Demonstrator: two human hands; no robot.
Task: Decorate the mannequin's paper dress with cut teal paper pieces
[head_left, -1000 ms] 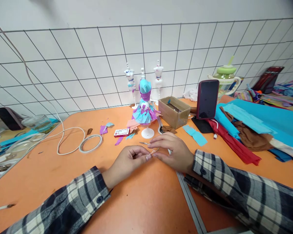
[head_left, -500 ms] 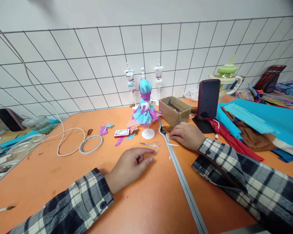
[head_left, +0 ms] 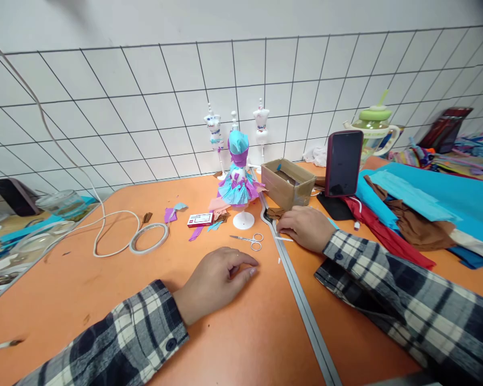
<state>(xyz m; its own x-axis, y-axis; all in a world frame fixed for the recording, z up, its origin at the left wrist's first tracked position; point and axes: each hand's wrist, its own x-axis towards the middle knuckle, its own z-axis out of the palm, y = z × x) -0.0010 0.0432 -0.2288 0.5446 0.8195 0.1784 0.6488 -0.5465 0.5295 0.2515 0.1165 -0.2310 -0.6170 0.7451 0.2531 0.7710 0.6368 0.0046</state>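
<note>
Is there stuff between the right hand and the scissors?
Yes, a grey strip lies between the right hand and the scissors, with a white strip across it. Both look low, probably easy to reach over.

I'm in a craft workshop: my bright orange counter [head_left: 241, 332] bears small silver scissors [head_left: 250, 240], white miniature dress forms [head_left: 261, 119] and light-blue sheets [head_left: 446, 185].

- No readable text is showing.
- A small red-and-white box [head_left: 200, 220] is lying toward the orange tabletop's [head_left: 225, 338] far edge, bearing print too small to read.
</note>
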